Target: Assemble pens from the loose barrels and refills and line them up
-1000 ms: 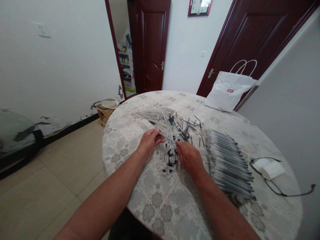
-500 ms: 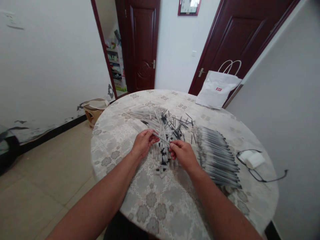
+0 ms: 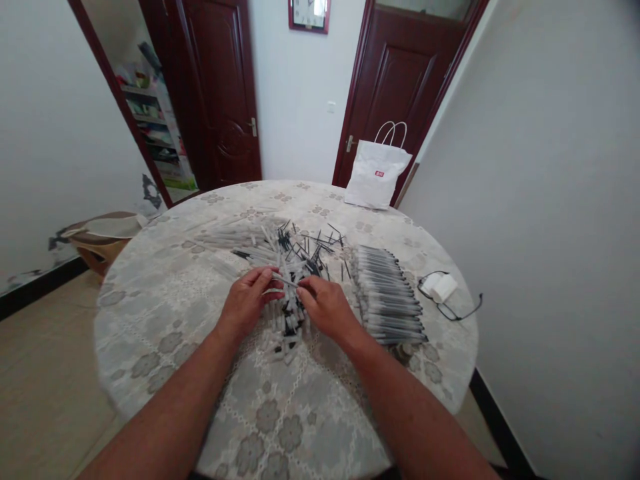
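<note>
My left hand [image 3: 249,298] and my right hand [image 3: 326,303] meet over the middle of the round table, each closed on one end of a thin clear pen tube [image 3: 286,280]. Beneath and between them lies a heap of small clear and black pen parts [image 3: 293,320]. Thin black refills [image 3: 313,247] are scattered just beyond my fingers. Long clear tubes [image 3: 227,233] spread behind my left hand. To the right of my right hand, a stack of pens with dark tips [image 3: 393,293] lies in rows.
Black-framed glasses [image 3: 453,313] and a small white packet [image 3: 443,287] sit at the table's right. A white paper bag [image 3: 377,175] stands at the far edge. The patterned tablecloth [image 3: 165,373] covers the table; a stool [image 3: 103,243] stands beyond its left side.
The view has turned to the right, so the table and hands appear further left. Both hands still hold the tube, with their fingertips now closer together.
</note>
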Available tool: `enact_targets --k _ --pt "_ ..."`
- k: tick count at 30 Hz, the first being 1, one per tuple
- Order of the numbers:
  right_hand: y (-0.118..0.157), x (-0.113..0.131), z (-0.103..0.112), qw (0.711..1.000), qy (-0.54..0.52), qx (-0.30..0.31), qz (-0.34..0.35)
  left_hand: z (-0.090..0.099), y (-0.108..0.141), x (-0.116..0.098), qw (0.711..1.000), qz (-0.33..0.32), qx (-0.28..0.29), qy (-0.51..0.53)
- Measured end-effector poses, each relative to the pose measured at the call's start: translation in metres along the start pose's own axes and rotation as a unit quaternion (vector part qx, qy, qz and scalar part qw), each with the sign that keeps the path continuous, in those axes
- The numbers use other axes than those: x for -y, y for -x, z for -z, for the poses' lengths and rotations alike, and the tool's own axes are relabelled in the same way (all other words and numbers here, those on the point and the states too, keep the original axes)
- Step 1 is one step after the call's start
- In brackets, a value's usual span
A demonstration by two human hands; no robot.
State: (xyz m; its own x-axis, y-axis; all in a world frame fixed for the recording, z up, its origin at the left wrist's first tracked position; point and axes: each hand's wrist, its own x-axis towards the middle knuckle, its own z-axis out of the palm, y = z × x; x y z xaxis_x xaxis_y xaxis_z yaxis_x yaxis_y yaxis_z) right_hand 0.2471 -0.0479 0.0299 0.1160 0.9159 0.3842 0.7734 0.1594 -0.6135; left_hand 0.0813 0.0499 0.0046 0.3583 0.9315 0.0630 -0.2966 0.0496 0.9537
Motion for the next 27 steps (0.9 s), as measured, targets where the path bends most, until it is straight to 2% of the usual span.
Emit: enact_targets --k 4,6,9,12,14,17,20,27 --pt "-0.001 0.0 0.024 0.984 0.166 0.026 0.062 -0.003 0.007 -0.004 0.987 -0.017 0.065 -0.146" --pt "-0.003 -0.008 0.044 0.971 0.226 0.039 0.073 -0.002 0.008 -0.005 0.974 -0.042 0.073 -0.21" --pt "-0.007 -0.034 0.083 0.957 0.291 0.004 0.025 0.002 0.007 -0.006 0.948 -0.094 0.059 -0.297" --pt "-0.006 -0.07 0.119 0.939 0.334 -0.052 -0.064 0.007 0.007 -0.004 0.904 -0.156 0.066 -0.392" --pt "-0.003 -0.092 0.133 0.926 0.351 -0.071 -0.116 0.009 0.007 -0.001 0.873 -0.185 0.085 -0.443" --pt "0.004 -0.113 0.138 0.91 0.368 -0.072 -0.178 0.01 0.007 0.004 0.836 -0.215 0.115 -0.491" --pt "0.01 -0.123 0.132 0.901 0.373 -0.066 -0.211 0.011 0.007 0.01 0.814 -0.227 0.129 -0.518" --pt "0.01 -0.127 0.13 0.907 0.375 -0.077 -0.173 0.014 0.006 0.015 0.802 -0.228 0.127 -0.538"
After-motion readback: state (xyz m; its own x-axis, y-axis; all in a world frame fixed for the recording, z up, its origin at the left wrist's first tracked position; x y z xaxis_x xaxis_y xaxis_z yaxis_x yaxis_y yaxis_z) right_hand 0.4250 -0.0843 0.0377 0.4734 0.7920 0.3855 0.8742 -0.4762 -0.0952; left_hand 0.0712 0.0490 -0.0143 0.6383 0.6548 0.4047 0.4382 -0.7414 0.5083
